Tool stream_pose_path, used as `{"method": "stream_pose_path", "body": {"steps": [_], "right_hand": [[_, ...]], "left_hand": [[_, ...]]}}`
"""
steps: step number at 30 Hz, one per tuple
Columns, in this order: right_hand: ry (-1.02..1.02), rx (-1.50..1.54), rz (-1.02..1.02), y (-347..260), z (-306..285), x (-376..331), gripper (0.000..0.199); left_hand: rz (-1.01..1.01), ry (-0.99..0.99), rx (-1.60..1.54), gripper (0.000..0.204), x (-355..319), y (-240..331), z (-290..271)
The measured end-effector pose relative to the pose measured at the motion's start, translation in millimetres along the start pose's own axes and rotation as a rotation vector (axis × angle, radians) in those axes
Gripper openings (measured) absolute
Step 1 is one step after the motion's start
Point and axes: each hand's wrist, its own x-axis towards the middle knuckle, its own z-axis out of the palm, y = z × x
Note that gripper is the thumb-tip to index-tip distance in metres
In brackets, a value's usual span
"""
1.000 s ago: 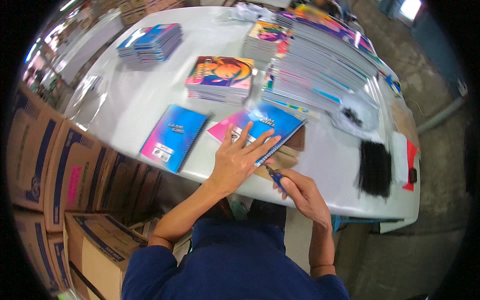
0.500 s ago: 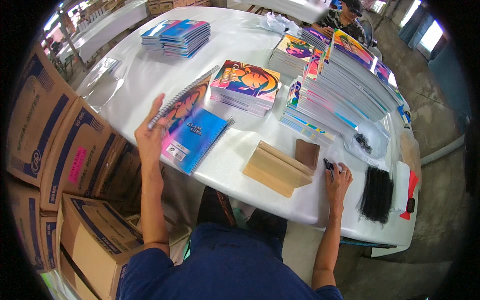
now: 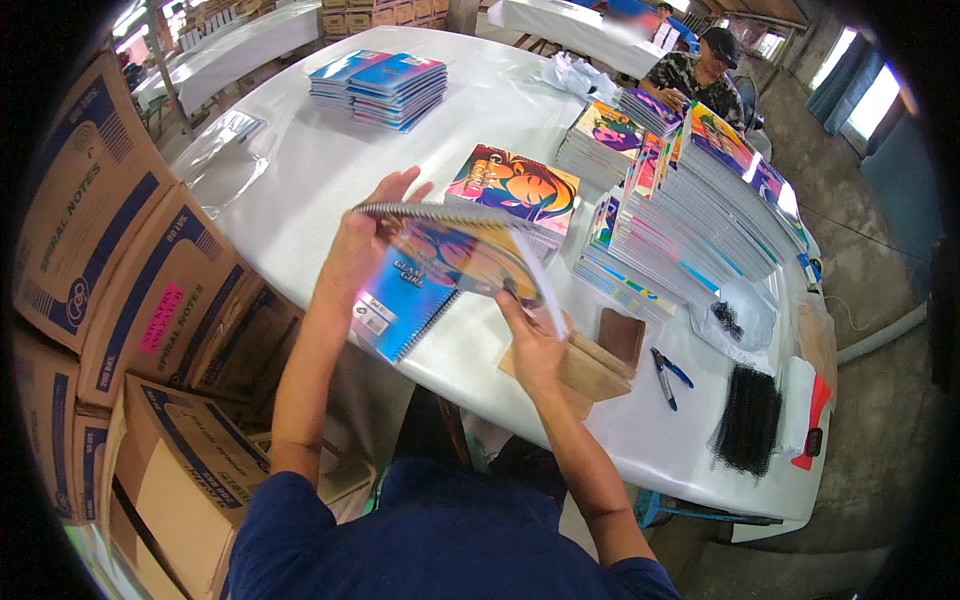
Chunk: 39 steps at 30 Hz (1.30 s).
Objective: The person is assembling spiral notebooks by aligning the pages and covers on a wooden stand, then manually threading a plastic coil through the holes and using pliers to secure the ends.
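A spiral-bound notebook with a colourful cover (image 3: 455, 250) is held aloft at mid-frame, gripped by both the left hand (image 3: 358, 245) and the right hand (image 3: 530, 340). Half a second earlier, the right hand lay on the white worktop (image 3: 300, 170) beside the blue pen (image 3: 665, 372), at lower right.

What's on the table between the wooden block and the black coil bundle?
In the head view, two pens lie between the wooden block and the black coil bundle.
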Motion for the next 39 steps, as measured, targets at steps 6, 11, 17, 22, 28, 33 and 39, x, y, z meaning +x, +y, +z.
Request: {"method": "stream_pose_path", "body": {"steps": [6,11,17,22,28,33,39], "right_hand": [[-0.473,-0.714,-0.658,50.1,40.8,12.0,0.046],[-0.836,-0.862,-0.464,54.4,30.2,-37.9,0.051],[-0.759,-0.85,-0.309,38.1,-4.4,-56.5,0.039],[-0.648,-0.769,-0.234,2.0,-40.1,-68.1,0.03],[-0.762,-0.688,-0.375,-35.4,-25.3,-58.5,0.024],[-0.634,-0.705,-0.243,-66.0,-78.7,-64.1,0.021],[-0.373,-0.55,-0.077,-63.5,-125.8,-15.5,0.017]], "left_hand": [[-0.956,0.195,0.561,0.075,-6.5,37.6,-97.5],[-0.676,-0.207,1.152,0.061,-44.5,13.3,-110.2],[-0.635,-0.081,1.239,0.056,-48.6,-6.0,-109.7],[-0.336,0.006,2.05,0.073,-6.4,-21.9,-29.5],[0.0,-0.299,1.859,0.088,81.8,-119.0,29.5],[-0.232,-0.409,1.897,0.073,91.2,-130.7,46.5],[-0.15,-0.439,1.829,0.064,90.5,-122.5,39.5]]}}
